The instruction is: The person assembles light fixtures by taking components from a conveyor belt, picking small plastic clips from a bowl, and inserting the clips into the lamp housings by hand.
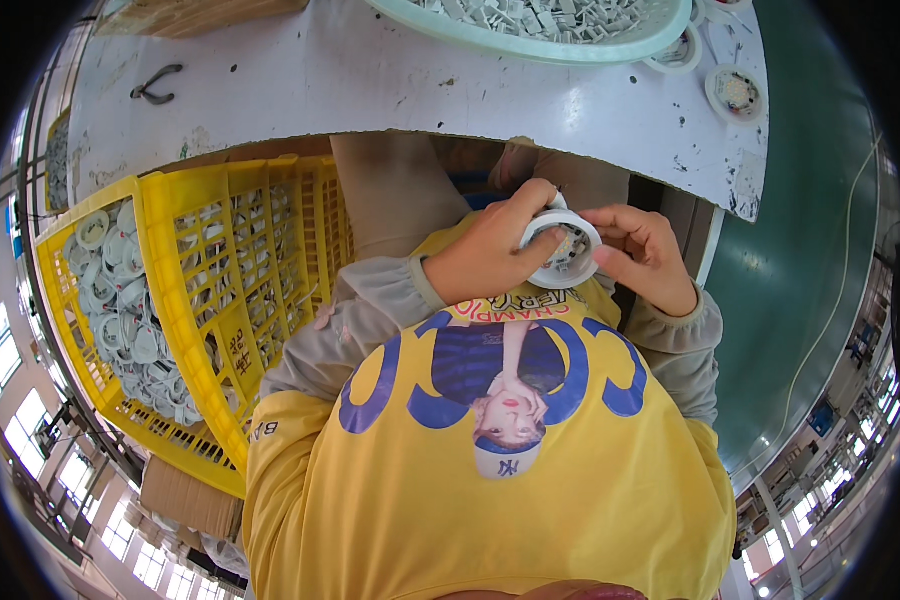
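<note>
A round white LED light (pixel 577 262), with a pale circuit board inside its ring, is held up in front of my chest. My left hand (pixel 500 245) is closed around its left side, with the thumb over the ring and onto the board. At the opposite rim is my right hand (pixel 650 252), its fingers bent and the thumb and fingertips against the light's edge. Whether a small part sits between those right fingertips is hidden. Both hands are just below the near edge of the white table (pixel 320 80).
To my left, yellow plastic crates (pixel 185 290) hold many round white light parts (pixel 120 290). On the table are a pale green basin (pixel 530 45) of small white pieces, black-handled pliers (pixel 157 85) and another round light (pixel 735 94). A green surface (pixel 790 300) lies at right.
</note>
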A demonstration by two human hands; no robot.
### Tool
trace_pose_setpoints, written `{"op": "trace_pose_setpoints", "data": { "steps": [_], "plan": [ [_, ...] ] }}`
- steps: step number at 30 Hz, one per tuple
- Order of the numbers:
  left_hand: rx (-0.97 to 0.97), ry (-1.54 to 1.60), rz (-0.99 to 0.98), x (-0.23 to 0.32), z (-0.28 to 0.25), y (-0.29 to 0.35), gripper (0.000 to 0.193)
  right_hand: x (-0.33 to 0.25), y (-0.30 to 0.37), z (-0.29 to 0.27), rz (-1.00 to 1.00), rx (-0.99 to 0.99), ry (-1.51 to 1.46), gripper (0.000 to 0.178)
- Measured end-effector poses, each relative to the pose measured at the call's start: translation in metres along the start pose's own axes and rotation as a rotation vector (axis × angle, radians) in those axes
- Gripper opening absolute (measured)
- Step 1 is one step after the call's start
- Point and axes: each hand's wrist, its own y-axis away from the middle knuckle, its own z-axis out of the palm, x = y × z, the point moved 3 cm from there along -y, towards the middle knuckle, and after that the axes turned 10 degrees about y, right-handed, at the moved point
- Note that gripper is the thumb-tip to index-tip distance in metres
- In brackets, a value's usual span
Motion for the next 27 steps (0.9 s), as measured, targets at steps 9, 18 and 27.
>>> {"op": "trace_pose_setpoints", "data": {
  "steps": [9, 18, 27],
  "plan": [
    [0.023, 0.06, -0.005, -0.004, -0.003, 0.0, 0.024, 0.006, -0.011, 0.007, -0.085, 0.069, 0.316, 0.025],
    [-0.045, 0.046, -0.018, -0.011, -0.006, 0.005, 0.02, 0.018, -0.013, 0.005, 0.013, -0.013, 0.191, 0.021],
    [0.064, 0.064, 0.085, -0.011, -0.001, 0.005, 0.022, 0.016, -0.012, 0.011, -0.118, -0.005, 0.411, 0.013]
  ]
}}
